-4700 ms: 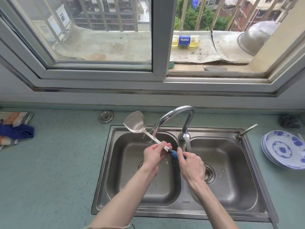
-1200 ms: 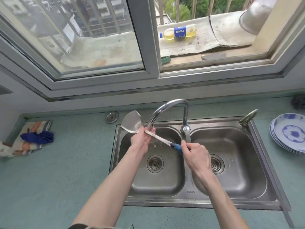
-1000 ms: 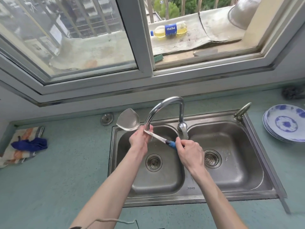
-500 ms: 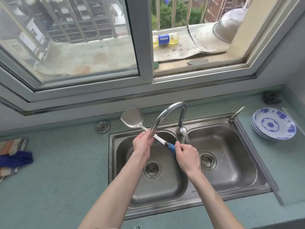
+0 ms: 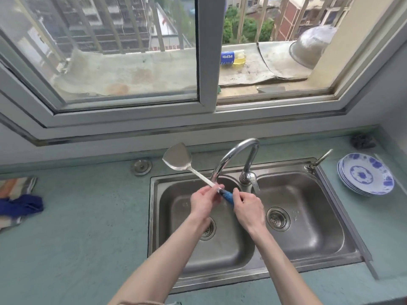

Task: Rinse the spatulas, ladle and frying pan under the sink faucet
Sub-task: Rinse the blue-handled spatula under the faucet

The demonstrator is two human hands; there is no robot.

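Observation:
A steel spatula [image 5: 177, 158] with a blue handle slants over the left basin of the double sink [image 5: 361, 247], blade up and to the left. My right hand [image 5: 248, 206] is shut on the blue handle end. My left hand [image 5: 203, 200] grips the shaft just above the handle, under the spout of the curved faucet [image 5: 235, 155]. Water runs over the shaft there. No ladle or frying pan shows in this view.
A stack of blue-and-white plates [image 5: 365, 173] sits right of the sink. A striped cloth with a blue rag [image 5: 19, 204] lies at the counter's far left. A round metal cap [image 5: 141, 166] is set behind the sink. A bottle and steel bowl rest on the outside ledge.
My left hand has slid down the shaft from near the blade to just above the blue handle. The view has shifted slightly; my right hand keeps its hold.

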